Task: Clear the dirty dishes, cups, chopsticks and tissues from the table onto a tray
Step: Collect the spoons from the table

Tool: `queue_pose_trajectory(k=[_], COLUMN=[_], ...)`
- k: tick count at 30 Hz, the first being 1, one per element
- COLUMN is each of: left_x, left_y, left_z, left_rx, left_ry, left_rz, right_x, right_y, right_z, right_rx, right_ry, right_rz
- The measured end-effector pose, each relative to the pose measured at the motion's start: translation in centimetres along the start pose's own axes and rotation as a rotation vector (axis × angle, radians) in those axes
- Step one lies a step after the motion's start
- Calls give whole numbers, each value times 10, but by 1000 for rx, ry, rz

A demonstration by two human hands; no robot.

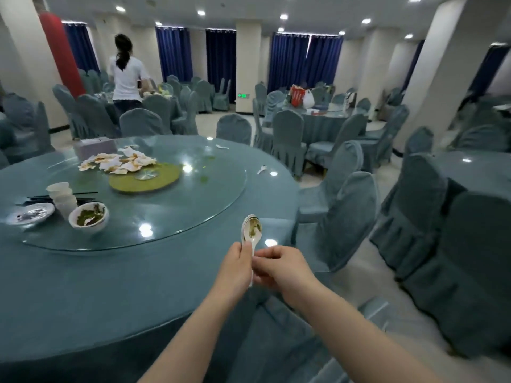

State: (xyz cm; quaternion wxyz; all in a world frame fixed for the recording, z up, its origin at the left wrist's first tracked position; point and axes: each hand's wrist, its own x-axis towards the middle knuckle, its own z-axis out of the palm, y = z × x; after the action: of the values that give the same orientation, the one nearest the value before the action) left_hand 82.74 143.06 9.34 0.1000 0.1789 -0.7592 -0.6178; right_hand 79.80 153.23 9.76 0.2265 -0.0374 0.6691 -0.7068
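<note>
My left hand [237, 265] grips the handles of stacked white ceramic spoons [251, 230], soiled with green sauce, above the round table's near edge. My right hand [279, 268] pinches the same handles from the right. On the glass turntable [193, 205] at the left stand a dirty white bowl [88, 217], a stack of white cups [62, 199], black chopsticks [85, 193] and a small dirty plate [31, 215]. Stained tissues [117, 163] lie in a heap farther back. Two more scraps of tissue [261, 170] lie near the far right edge.
A tissue box [94, 147] sits at the turntable's back left, a green mat [145, 178] at its centre. Covered chairs [345, 217] crowd the table's right side. A person in a white shirt [125, 76] stands at a far table. No tray is in view.
</note>
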Motion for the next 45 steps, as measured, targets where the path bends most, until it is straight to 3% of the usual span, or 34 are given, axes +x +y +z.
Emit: queue_pose_trajectory(k=[4, 8, 13, 17, 22, 35, 45], left_x=[-6, -9, -1, 23, 79, 262, 413], left_y=[8, 18, 34, 40, 35, 80, 119], left_z=[106, 200, 299, 344, 376, 505, 651], left_rx=[30, 241, 259, 136, 47, -24, -117], left_ry=[-136, -101, -98, -82, -82, -188, -78], left_rz=[17, 78, 56, -22, -117, -114, -163], right_x=[-15, -18, -8, 20, 73, 214, 368], right_y=[0, -3, -11, -10, -10, -73, -135], right_z=[-108, -209, -310, -373, -430, -591, -781], right_rx=[-71, -269, -446, -516, -435, -372, -397], right_ry=[85, 166, 170, 187, 218, 209, 131], right_rz=[-3, -65, -132, -146, -87, -85, -116])
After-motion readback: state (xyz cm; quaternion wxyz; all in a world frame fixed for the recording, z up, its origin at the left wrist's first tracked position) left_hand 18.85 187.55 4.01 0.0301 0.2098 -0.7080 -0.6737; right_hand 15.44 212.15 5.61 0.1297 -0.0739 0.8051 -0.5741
